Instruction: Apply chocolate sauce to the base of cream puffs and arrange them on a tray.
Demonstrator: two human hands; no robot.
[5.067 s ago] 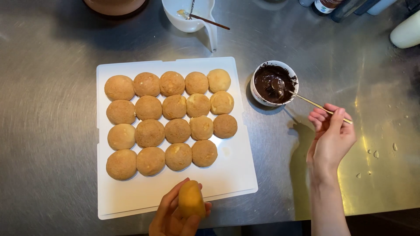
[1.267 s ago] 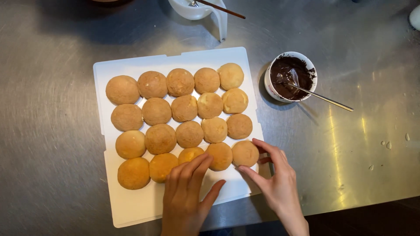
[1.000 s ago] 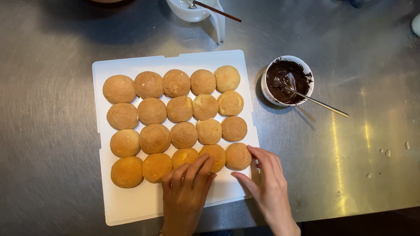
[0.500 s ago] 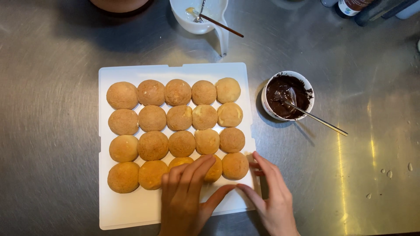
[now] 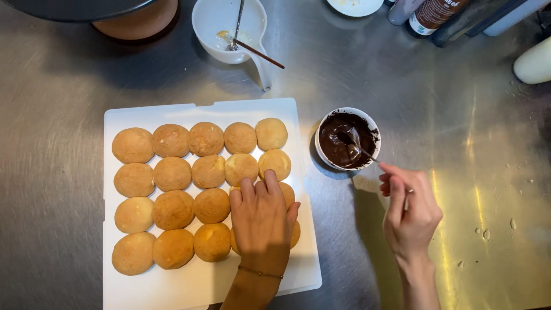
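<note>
Right hand (image 5: 408,211): left the tray (image 5: 201,287), now pinching the chocolate bowl's (image 5: 348,139) stick (image 5: 367,155). Left hand (image 5: 263,215): stays flat, fingers together, on buns (image 5: 172,209).

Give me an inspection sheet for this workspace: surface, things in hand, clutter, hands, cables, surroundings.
Surface: steel counter, some droplets at right.
Things in hand: white board with rows of round golden buns; small chocolate bowl with a stick in it.
Clutter: white bowl with utensils, bottles at the top edge.
Hands: left hand flat on the buns; right hand at the stick's end.
Cables: nothing seen.
Surroundings: brown round base, top left.
</note>
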